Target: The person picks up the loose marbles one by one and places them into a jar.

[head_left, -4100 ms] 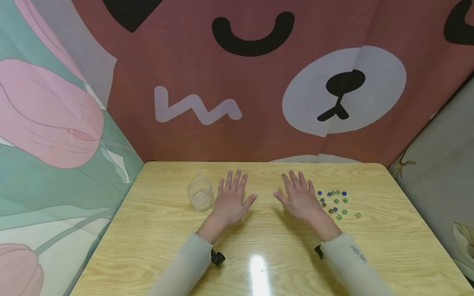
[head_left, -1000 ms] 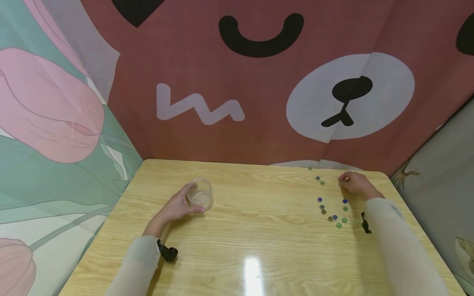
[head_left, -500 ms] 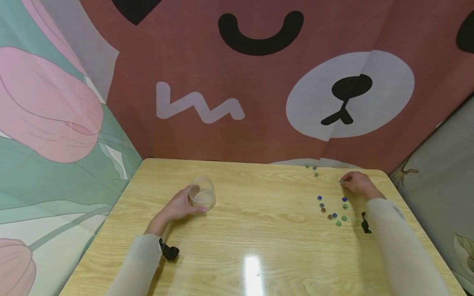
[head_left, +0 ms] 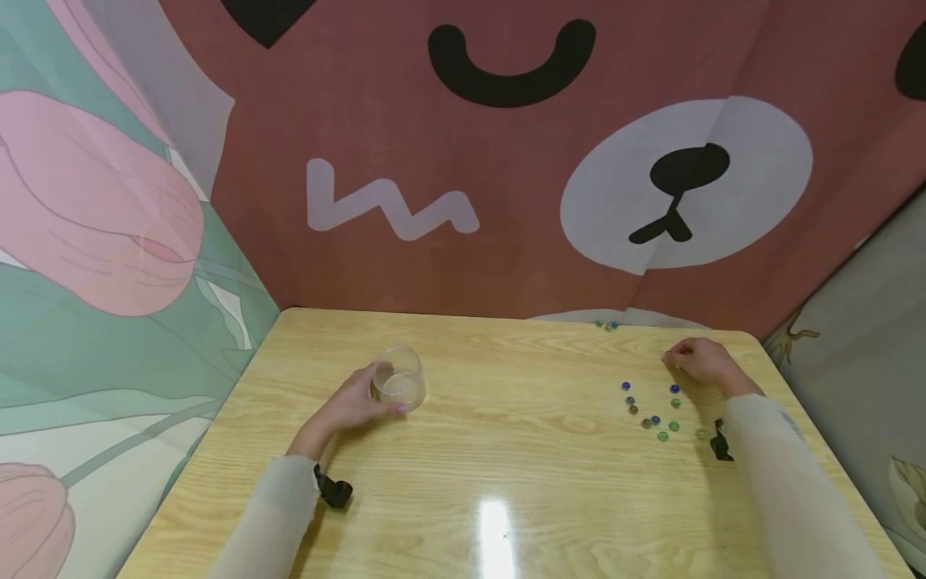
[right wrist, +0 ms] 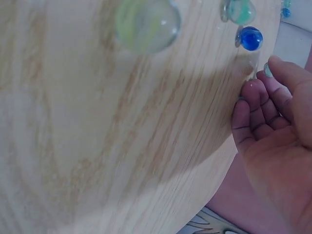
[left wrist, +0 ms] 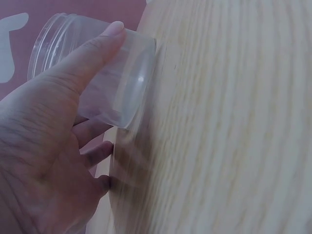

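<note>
The left hand [head_left: 354, 402] curls round the upright clear plastic jar [head_left: 401, 388]. Well right of the jar lie loose glass marbles [head_left: 655, 420]; farther right, the right hand [head_left: 705, 362] pinches a greenish marble [right wrist: 267, 69]. Beyond the jar, rightward, sits a marble cluster [head_left: 608, 326].

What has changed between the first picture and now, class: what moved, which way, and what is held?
The left grip, first spread open beside the clear cup, now holds it. The right grip moved right and pinches a greenish marble. Three marbles shifted away and leftward, to the table's far edge. The cup stands about where it was; the other marbles lie as before.
</note>
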### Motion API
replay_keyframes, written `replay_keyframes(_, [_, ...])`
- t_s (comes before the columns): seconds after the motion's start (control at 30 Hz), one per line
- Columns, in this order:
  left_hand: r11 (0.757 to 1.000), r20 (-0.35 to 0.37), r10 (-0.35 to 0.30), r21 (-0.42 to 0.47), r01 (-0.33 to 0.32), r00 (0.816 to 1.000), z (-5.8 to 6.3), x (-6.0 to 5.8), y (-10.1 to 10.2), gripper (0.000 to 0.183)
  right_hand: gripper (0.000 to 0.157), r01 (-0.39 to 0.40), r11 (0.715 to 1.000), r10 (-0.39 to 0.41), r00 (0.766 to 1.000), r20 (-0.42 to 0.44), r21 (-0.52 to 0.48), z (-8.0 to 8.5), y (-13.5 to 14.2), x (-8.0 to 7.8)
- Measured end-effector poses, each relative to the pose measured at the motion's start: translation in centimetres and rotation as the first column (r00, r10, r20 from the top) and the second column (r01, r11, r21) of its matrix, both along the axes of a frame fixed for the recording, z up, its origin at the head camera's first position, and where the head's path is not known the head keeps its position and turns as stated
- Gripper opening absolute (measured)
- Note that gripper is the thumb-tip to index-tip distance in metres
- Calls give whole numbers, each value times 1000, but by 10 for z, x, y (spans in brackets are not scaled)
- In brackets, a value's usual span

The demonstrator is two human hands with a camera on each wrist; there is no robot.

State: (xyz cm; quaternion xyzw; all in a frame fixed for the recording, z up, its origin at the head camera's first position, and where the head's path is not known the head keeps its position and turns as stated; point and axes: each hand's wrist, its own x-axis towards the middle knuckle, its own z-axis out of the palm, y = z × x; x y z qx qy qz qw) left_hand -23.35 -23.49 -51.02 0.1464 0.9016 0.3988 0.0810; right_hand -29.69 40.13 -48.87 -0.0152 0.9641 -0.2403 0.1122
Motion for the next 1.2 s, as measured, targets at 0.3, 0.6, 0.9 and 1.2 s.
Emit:
replay_keyframes(0.3, [1000, -15, -4, -1, 4, 1000, 0, -1, -2, 86, 50, 1, 1000, -2, 1000, -29, -24, 1, 0, 9])
replay_keyframes(0.6, [1000, -5, 7, -8, -7, 1000, 1, 1, -2, 88, 50, -23, 1000, 21, 995, -101, -11, 4, -6, 15])
replay_keyframes(0.9, [1000, -63, 1, 2, -1, 998, -3, 2, -1, 78, 47, -27, 999, 23, 985, -168, -24, 9, -13, 18])
replay_keyframes(1.2, [1000, -94, -18, 19, 20, 995, -2, 4, 2, 77, 39, -67, 997, 55, 955, -292, -30, 12, -17, 30])
